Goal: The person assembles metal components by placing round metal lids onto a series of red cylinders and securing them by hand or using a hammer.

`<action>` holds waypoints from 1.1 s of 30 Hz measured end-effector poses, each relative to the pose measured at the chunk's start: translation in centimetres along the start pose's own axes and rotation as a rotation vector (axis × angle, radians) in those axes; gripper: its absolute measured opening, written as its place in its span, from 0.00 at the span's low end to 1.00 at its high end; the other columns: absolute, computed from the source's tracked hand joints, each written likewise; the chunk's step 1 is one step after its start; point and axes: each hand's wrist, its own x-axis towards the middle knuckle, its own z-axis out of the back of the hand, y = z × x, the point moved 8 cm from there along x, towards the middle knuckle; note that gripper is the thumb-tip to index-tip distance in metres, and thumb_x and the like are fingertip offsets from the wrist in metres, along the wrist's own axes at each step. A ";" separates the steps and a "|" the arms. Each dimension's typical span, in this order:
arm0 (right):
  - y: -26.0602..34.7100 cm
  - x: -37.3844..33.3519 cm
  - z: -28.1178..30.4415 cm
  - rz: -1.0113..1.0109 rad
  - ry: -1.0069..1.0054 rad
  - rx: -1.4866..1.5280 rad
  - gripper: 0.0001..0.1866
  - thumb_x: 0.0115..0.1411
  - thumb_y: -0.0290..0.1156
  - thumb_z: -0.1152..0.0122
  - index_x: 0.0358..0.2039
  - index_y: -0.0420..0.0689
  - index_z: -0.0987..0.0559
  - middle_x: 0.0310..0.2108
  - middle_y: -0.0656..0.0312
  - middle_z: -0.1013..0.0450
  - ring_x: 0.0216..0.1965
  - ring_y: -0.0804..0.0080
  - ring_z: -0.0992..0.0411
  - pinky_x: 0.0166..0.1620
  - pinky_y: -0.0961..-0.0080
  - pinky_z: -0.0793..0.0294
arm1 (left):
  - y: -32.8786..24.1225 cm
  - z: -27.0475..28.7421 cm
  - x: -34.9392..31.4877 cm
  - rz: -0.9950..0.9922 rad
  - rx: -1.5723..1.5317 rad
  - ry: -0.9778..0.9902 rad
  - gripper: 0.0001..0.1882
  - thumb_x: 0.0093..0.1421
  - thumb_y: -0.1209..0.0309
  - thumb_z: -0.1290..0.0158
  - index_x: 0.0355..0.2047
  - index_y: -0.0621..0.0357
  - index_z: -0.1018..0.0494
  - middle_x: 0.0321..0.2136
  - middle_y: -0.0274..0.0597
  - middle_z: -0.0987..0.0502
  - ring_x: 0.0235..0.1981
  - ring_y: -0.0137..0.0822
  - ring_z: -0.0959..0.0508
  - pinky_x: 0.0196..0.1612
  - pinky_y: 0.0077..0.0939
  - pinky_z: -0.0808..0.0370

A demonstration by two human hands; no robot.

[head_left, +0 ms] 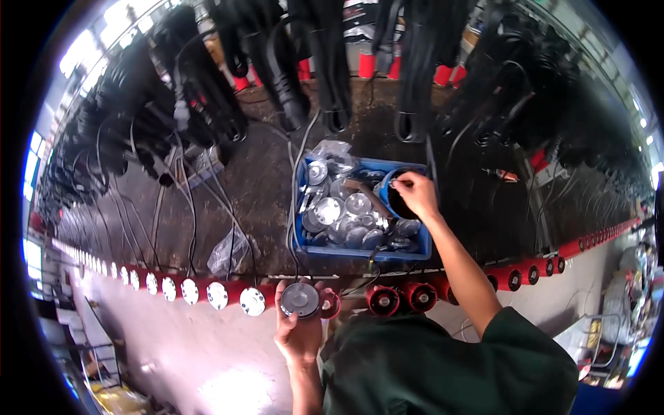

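Observation:
My left hand (299, 337) is closed around a round silver-grey metal cap (300, 299) at the bench's front edge, its thumb at the cap's lower rim. Whether a red cylinder sits behind that cap is hidden. My right hand (417, 195) is over a small blue tub (385, 185) with a dark inside, thumb and fingers pinched together. Anything between those fingertips is too small to make out. The tub stands in the right part of a blue plastic crate (360, 255), among many loose metal caps (328, 210). A brownish bar-like tool (369, 196) lies across the caps beside the tub.
Red cylinders line the bench edge: those at left carry silver caps (217, 295), those at right show open dark ends (382, 301). Bundled black cables (332, 76) hang ahead, with thin leads crossing the dark bench (263, 180). A clear plastic bag (232, 252) lies left of the crate.

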 end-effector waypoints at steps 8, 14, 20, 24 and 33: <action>7.9 -10.5 -2.3 -0.494 0.314 0.770 0.03 0.70 0.26 0.34 0.39 0.41 0.20 0.45 0.56 0.15 0.41 0.73 0.16 0.38 0.80 0.20 | -5.5 11.6 -5.7 -0.162 -0.026 -0.292 0.35 0.63 0.70 0.43 0.71 0.50 0.36 0.66 0.65 0.31 0.68 0.69 0.31 0.71 0.63 0.33; 18.3 -17.2 -11.3 0.015 0.534 0.388 0.12 0.61 0.22 0.26 0.45 0.39 0.16 0.47 0.55 0.16 0.40 0.71 0.16 0.42 0.74 0.15 | -6.9 14.1 -8.9 -0.199 -0.092 -0.412 0.36 0.64 0.72 0.45 0.72 0.53 0.41 0.67 0.66 0.33 0.66 0.70 0.30 0.70 0.62 0.32; 24.0 -22.7 -19.3 0.655 0.701 0.073 0.23 0.50 0.22 0.23 0.48 0.42 0.17 0.41 0.54 0.17 0.42 0.53 0.18 0.46 0.61 0.17 | -6.8 15.4 -8.9 -0.165 -0.130 -0.463 0.33 0.65 0.73 0.47 0.70 0.54 0.40 0.63 0.63 0.30 0.63 0.67 0.26 0.67 0.60 0.28; 23.8 -23.7 -21.4 0.710 0.778 0.037 0.22 0.50 0.21 0.24 0.47 0.42 0.17 0.39 0.54 0.17 0.42 0.54 0.19 0.47 0.62 0.18 | -6.9 16.2 -9.5 -0.144 -0.136 -0.490 0.33 0.65 0.74 0.47 0.70 0.54 0.41 0.61 0.59 0.27 0.60 0.62 0.23 0.64 0.57 0.26; 24.3 -23.9 -22.0 0.758 0.824 0.045 0.21 0.50 0.21 0.25 0.47 0.41 0.19 0.38 0.54 0.18 0.42 0.55 0.19 0.48 0.62 0.18 | -6.7 15.6 -9.0 -0.158 -0.143 -0.450 0.29 0.66 0.73 0.48 0.68 0.54 0.38 0.60 0.61 0.25 0.58 0.64 0.21 0.62 0.57 0.23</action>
